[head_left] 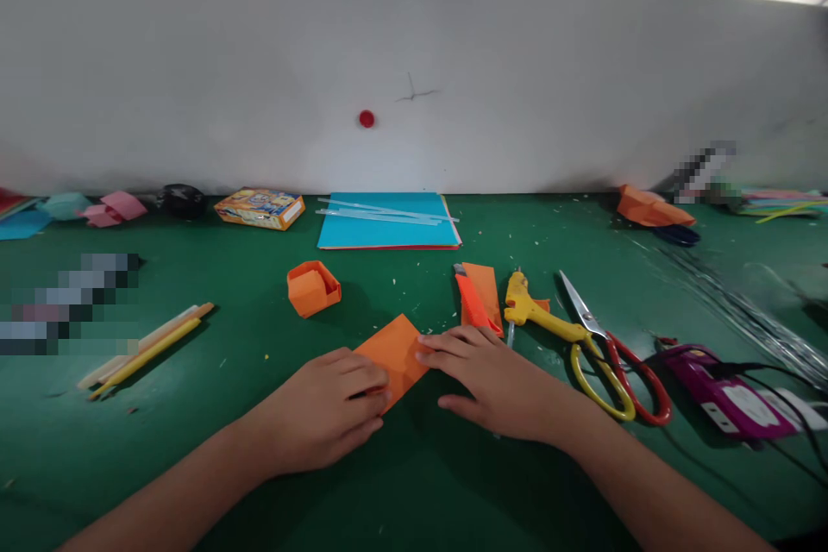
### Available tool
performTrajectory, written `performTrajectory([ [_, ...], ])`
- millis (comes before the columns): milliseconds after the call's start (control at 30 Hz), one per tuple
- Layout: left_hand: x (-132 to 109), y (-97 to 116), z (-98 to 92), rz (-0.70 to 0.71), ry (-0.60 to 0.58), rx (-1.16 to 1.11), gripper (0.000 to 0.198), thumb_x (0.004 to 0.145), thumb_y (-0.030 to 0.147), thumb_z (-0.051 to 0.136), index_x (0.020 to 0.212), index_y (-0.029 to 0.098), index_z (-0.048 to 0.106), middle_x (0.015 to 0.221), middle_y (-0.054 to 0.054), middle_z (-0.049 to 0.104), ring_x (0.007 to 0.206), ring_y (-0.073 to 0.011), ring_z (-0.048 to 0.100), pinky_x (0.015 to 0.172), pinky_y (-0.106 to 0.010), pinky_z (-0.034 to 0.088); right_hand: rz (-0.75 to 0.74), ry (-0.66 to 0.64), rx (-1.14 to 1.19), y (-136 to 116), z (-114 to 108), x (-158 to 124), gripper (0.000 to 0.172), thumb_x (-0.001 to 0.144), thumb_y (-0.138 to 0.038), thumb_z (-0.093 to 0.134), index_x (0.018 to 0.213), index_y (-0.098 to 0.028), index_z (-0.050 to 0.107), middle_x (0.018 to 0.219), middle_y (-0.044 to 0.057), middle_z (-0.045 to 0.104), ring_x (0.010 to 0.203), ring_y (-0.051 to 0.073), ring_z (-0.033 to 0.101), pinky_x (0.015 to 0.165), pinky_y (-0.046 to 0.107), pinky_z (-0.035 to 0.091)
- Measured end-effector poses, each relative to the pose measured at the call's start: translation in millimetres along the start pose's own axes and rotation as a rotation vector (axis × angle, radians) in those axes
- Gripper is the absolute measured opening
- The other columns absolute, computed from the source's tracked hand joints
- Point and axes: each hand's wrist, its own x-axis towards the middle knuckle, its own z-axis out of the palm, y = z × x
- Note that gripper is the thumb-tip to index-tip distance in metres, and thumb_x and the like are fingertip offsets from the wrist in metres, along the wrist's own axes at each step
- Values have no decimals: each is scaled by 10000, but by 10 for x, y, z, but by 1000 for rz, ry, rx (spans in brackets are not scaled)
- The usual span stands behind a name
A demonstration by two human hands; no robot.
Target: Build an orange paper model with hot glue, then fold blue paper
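A piece of orange paper [399,352] lies on the green table in front of me, one corner pointing away. My left hand [322,416] is closed at its lower left edge, the fingers curled over the paper and the thumb hidden. From the right, my right hand [486,379] rests its outstretched fingertips on the opposite corner, thumb apart. Just beyond the paper to the left sits an open orange folded-paper shape [313,288]. Behind my right hand are an orange cutter knife [474,300] and another orange paper strip [486,283].
Right of my hand lie a yellow glue gun [543,312], scissors [608,354] and a purple power strip [730,397] with cables. Blue sheets [388,228] bearing clear sticks and a patterned box [260,209] stand by the white wall. Thin coloured sticks [152,349] lie left.
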Motion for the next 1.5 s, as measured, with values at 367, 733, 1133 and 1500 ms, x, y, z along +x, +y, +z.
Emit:
performTrajectory([
  [367,-72,-53,-204,-45,-136,-162,368,859,149,611,1185,257,743,1300,-97,695,1178,-265,675,1030,-432,548,35,-22,11,-14,-37,3,539,987,-359,641,1506,-298,509,1608,49,476,1425,317,421,1156,557,388],
  [733,-74,30,-295,-91,-203,-134,548,745,39,555,1189,277,770,1360,-77,654,1206,-270,646,1035,-393,533,20,-13,18,-15,-35,-6,535,994,-363,622,1511,-289,505,1611,35,475,1427,314,420,1165,555,389],
  [1133,-90,187,-267,-195,-221,71,506,813,75,632,1220,356,739,1028,-52,634,946,-261,574,821,-404,386,24,-10,9,-21,-21,-8,535,988,-357,624,1507,-307,504,1605,43,480,1432,317,422,1166,561,387],
  [1500,-108,551,138,-76,-257,410,280,857,156,691,1125,142,771,750,-76,685,734,-239,597,719,-390,383,6,15,-18,-49,-5,-11,504,1001,-339,577,1496,-283,506,1610,54,472,1423,315,433,1171,559,378],
])
